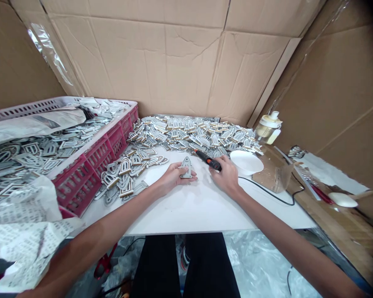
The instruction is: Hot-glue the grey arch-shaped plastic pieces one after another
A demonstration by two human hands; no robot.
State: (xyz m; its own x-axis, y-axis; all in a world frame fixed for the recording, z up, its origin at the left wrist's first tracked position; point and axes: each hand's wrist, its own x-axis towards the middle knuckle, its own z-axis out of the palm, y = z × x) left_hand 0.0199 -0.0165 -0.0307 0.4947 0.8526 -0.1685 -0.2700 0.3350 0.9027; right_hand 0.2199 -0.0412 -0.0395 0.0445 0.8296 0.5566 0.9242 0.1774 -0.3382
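Near the middle of the white table, my left hand (173, 179) is closed on a small grey pointed-arch piece (186, 166), held upright with its flat face showing. To its right, my right hand (225, 176) grips a slim black and orange corded hand tool (209, 160); its exact kind is unclear. The tool's tip points left and up, close to the arch piece but apart from it. A black cord (267, 191) runs off to the right. Beyond both hands lies a heap of similar grey and brown-edged pieces (186, 130), and a smaller pile (126, 174) sits left of my left hand.
A pink and white crate (105, 159) full of such pieces stands at left, with newspaper (25, 231) before it. A white bowl (246, 162), a pump bottle (268, 127) and a white spoon (343, 199) are at right. Cardboard walls (149, 62) enclose the table (186, 211).
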